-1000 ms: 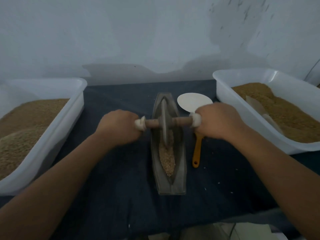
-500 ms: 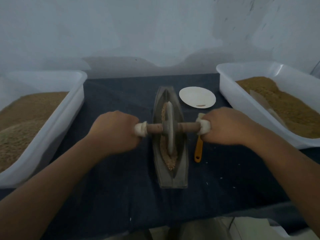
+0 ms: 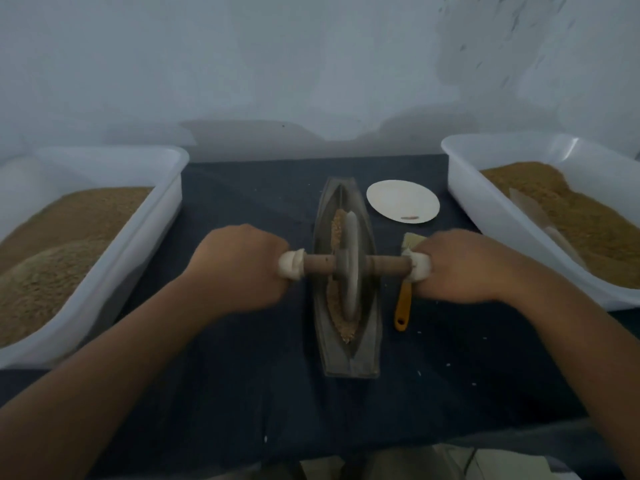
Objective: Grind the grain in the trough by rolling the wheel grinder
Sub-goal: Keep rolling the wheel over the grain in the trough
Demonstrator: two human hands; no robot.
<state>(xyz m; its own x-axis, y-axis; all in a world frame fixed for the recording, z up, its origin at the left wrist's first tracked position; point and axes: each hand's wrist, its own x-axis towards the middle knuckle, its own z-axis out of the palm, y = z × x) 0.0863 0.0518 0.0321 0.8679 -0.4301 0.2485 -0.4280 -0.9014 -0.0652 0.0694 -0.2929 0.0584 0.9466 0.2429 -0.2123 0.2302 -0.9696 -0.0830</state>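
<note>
A single wide-angle camera worn on the person's head looks forward and down from above the near end of the trough (image 3: pixel 367 344). It is close to it, so the trough runs lengthwise away up the middle of the view. The left tub (image 3: pixel 162 220) and right tub (image 3: pixel 485 220) flanking the trough are cropped by the frame's sides, and the wall (image 3: pixel 311 64) beyond the trough fills the upper third.

Both forearms bare, reaching forward from the lower corners and angling inward. Left hand (image 3: pixel 242 268) fisted, knuckles up, fingers curled round the left handle end of the wheel grinder (image 3: pixel 349 271). Right hand (image 3: pixel 464 268) has the same grip on the right end. Hands level with each other, wrists roughly straight.
</note>
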